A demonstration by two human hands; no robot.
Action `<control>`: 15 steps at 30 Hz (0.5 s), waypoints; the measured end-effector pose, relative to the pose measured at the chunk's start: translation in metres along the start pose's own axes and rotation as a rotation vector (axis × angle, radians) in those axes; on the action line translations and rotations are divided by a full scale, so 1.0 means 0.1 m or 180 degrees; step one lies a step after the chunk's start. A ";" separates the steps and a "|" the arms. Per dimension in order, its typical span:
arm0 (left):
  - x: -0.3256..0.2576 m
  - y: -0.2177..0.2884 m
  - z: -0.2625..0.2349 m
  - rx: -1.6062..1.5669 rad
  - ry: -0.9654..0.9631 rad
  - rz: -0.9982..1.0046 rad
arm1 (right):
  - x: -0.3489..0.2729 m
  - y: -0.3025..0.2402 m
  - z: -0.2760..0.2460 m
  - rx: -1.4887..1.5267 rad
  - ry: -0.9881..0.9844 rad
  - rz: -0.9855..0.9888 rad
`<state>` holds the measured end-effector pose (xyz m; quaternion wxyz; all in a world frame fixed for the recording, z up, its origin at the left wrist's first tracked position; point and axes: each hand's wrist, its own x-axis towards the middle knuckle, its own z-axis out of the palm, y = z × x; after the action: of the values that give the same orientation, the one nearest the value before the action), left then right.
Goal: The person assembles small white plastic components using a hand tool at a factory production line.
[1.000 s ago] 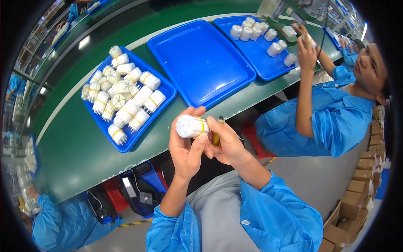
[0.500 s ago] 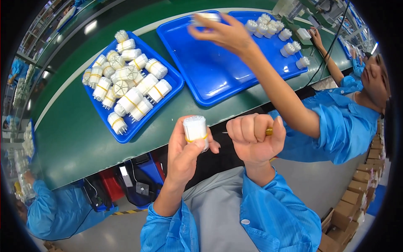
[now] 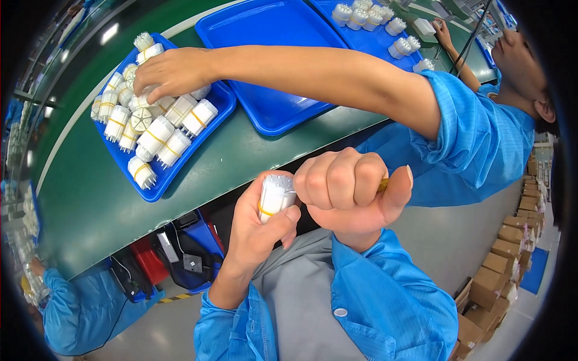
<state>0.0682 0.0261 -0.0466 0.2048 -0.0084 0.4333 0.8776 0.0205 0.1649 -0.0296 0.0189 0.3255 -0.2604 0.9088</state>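
My left hand (image 3: pixel 256 222) is wrapped round a white plastic cylindrical part (image 3: pixel 277 195), held upright with a yellow band about its lower half. Close against the right side of its top is my right hand (image 3: pixel 349 189), closed in a fist on a slim tool with a yellow handle (image 3: pixel 383 185). The tool's working end is hidden behind my fingers. Beyond my hands, a blue tray (image 3: pixel 158 191) on the left holds many similar white banded parts (image 3: pixel 155 135), some with pins showing. A co-worker's hand (image 3: pixel 171 72) reaches into that tray over the parts.
The co-worker's forearm (image 3: pixel 313 75) stretches across a middle blue tray (image 3: pixel 271 127). Farther right, another blue tray (image 3: pixel 385 51) carries several white parts. The trays stand on a green bench (image 3: pixel 241 156). Below its edge are dark bags (image 3: pixel 192 256); cardboard boxes (image 3: pixel 490 283) line the right.
My right fist has moved left, up against the white part. The co-worker's hand has swung from the middle tray to the left tray, and the white piece it carried no longer shows.
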 end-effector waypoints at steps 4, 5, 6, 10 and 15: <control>0.01 0.00 -0.03 0.0051 -0.0017 -0.0085 | -0.01 -0.01 -0.05 0.0226 -0.0091 0.0160; 0.01 0.01 -0.05 0.0207 0.0021 -0.0150 | 0.00 -0.01 -0.06 0.0241 -0.0111 0.0259; 0.00 0.02 -0.06 0.0363 0.0060 -0.0219 | 0.00 -0.01 -0.08 0.0240 -0.0103 0.0262; 0.05 -0.01 -0.13 0.0631 0.0116 -0.0264 | 0.03 0.04 -0.17 0.0778 0.0145 0.0847; 0.08 -0.09 -0.12 0.0410 0.0038 0.0317 | 0.01 -0.01 -0.23 0.0869 0.0242 0.0710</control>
<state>0.0624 0.0242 -0.0628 0.1584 0.0212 0.4900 0.8570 0.0067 0.1767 -0.0440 -0.1166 0.2596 -0.1682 0.9438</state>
